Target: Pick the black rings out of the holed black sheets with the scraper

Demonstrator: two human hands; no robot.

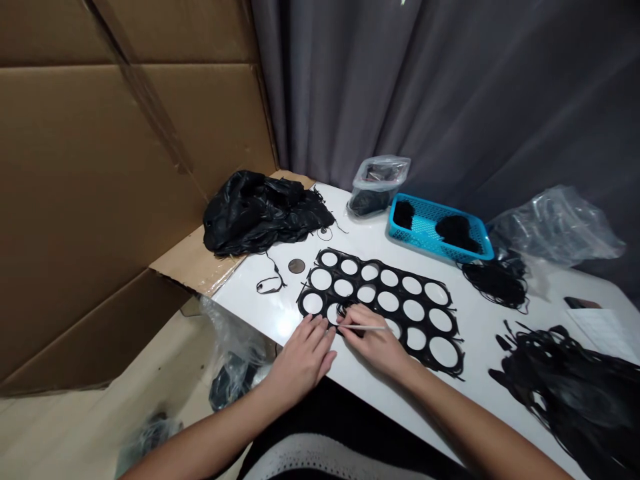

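A black sheet [377,267] with rows of round holes lies flat on the white table, and the white surface shows through its holes. My left hand [306,350] lies palm down with fingers stretched out, the fingertips at the sheet's near edge by a lower-left hole. Close beside it, my right hand [373,337] is closed in a pinch round a thin pale stick [367,327]. The stick's tip points left, toward that same hole. Some thin black strands [344,308] show at the right fingertips; what they belong to is partly hidden.
Behind the sheet stand a blue basket [425,248] with black bundles and a clear plastic container [377,183]. Black material is heaped at the left [260,217] and right [575,387]. A small dark disc [297,266] lies left of the sheet. Cardboard [125,200] walls the left side.
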